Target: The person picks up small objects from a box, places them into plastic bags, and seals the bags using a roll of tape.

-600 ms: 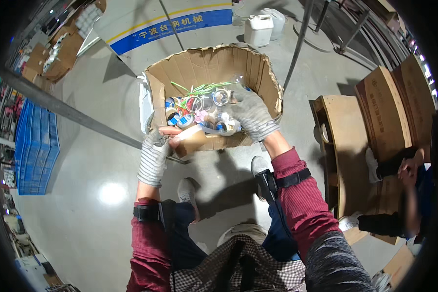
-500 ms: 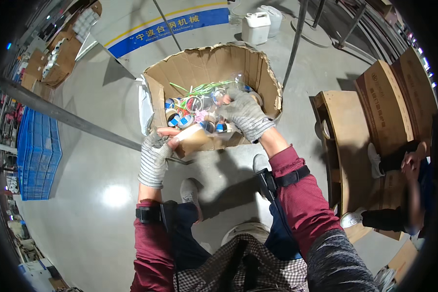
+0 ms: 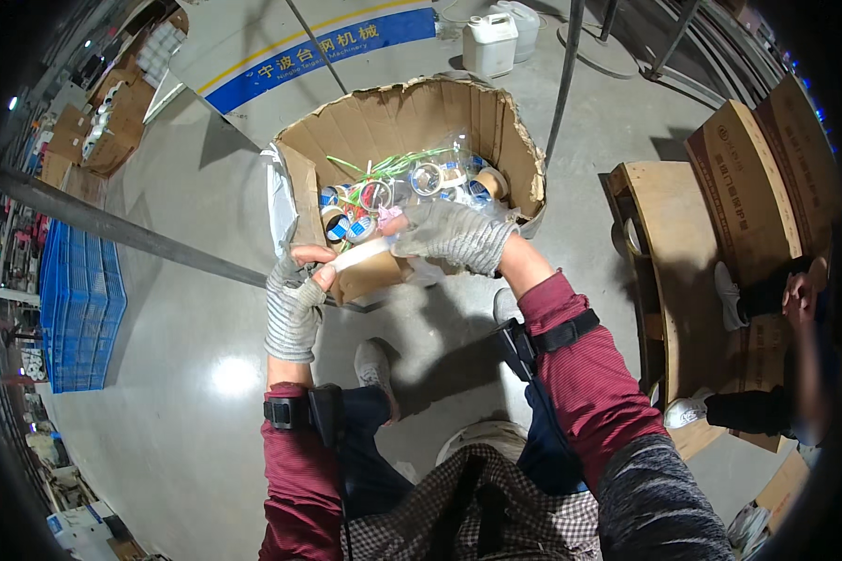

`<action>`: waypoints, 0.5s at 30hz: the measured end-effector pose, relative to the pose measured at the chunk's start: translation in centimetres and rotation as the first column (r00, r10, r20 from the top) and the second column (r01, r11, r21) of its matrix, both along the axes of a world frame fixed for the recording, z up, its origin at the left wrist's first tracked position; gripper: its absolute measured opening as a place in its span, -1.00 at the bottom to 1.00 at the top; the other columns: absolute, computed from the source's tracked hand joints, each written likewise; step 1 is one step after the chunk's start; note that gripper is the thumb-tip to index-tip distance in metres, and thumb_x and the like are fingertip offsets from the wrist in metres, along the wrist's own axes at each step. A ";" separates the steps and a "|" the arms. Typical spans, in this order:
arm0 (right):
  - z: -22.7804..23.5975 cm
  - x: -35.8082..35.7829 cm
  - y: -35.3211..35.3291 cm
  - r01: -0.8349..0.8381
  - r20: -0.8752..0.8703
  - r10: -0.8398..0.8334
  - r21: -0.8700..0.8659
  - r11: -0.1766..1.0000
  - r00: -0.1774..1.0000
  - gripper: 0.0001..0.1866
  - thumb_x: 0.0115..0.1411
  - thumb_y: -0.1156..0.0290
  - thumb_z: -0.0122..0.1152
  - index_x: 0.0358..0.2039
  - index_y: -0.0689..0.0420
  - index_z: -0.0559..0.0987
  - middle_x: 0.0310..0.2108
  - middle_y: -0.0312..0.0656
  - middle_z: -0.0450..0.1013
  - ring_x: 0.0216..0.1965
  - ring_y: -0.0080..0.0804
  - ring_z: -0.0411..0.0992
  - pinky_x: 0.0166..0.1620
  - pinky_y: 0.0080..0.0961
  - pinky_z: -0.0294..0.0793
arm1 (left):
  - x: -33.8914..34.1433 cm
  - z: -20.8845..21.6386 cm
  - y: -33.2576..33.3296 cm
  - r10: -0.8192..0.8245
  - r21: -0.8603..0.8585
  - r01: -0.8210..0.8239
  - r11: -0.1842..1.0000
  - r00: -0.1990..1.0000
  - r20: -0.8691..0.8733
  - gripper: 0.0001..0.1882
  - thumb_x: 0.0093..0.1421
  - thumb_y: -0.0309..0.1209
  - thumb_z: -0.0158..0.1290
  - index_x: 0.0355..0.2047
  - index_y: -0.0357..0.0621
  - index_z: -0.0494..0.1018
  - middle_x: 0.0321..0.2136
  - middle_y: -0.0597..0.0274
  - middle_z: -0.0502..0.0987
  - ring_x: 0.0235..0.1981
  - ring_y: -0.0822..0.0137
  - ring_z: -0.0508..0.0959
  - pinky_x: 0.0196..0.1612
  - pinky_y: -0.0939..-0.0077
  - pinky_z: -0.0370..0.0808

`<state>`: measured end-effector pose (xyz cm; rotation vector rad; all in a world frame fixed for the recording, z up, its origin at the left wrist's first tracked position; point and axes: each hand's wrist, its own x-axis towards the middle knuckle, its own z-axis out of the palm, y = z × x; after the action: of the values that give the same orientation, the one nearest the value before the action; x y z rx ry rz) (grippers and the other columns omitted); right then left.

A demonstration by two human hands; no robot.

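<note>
A narrow white strip (image 3: 361, 254) spans between my two gloved hands, above the near side of a torn cardboard box (image 3: 384, 112). My left hand (image 3: 295, 301) pinches its left end between thumb and finger. At its other end is my right hand (image 3: 454, 236), fingers curled in and closed on the strip, the fingertips partly hidden. Both hands wear grey-white striped gloves with bare fingertips. Inside the box lie several tape rolls and cores (image 3: 428, 179), green straps (image 3: 390, 166), clear plastic wrap and a pink scrap (image 3: 386, 216).
A slanting metal bar (image 3: 131, 227) passes left of the box. Blue crates (image 3: 79, 309) stand at the left, white jugs (image 3: 489, 45) behind. On the right are a wooden stand (image 3: 678, 271), large cartons (image 3: 744, 168) and a seated person (image 3: 758, 411).
My right hand has come down and nearer from over the box's contents to the white strip's right end. Rolls it covered now show. My left hand stays nearly in place.
</note>
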<state>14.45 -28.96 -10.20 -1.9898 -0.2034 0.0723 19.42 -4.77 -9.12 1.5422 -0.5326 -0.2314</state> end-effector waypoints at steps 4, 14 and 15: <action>0.0 0.2 -1.4 0.023 0.157 0.021 -0.268 0.963 0.987 -0.67 0.02 0.06 0.06 -0.44 0.07 0.56 -0.47 -0.14 0.46 -0.43 -0.23 0.43 -0.34 -0.35 0.39 | -0.3 0.5 0.1 0.017 0.126 -0.004 0.992 0.995 -0.095 -0.83 0.02 -0.45 0.07 -0.35 -0.23 0.43 -0.46 0.33 0.43 -0.41 0.53 0.37 -0.33 0.70 0.29; 1.4 0.4 -2.7 0.333 0.364 -0.147 -0.525 0.783 0.920 -0.67 0.07 0.14 0.10 -0.32 0.15 0.48 -0.35 -0.03 0.34 -0.27 -0.04 0.35 -0.19 -0.29 0.34 | -0.2 0.1 -0.4 -0.052 0.344 0.059 0.937 0.998 -0.030 -0.81 0.05 -0.41 0.09 -0.33 -0.22 0.49 -0.48 0.39 0.48 -0.47 0.57 0.41 -0.40 0.70 0.36; 2.0 0.3 -2.6 0.352 0.231 -0.269 -0.530 0.771 0.935 -0.64 0.05 0.12 0.13 -0.33 0.17 0.48 -0.35 -0.02 0.33 -0.26 -0.02 0.34 -0.19 -0.29 0.34 | -0.2 0.3 -0.5 -0.051 0.342 0.059 0.938 0.998 -0.032 -0.81 0.05 -0.41 0.09 -0.33 -0.22 0.49 -0.48 0.39 0.48 -0.47 0.57 0.41 -0.40 0.70 0.36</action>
<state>14.78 -31.57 -8.23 -2.6051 0.0784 -0.2572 19.23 -5.24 -8.77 1.8624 -0.5375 -0.4016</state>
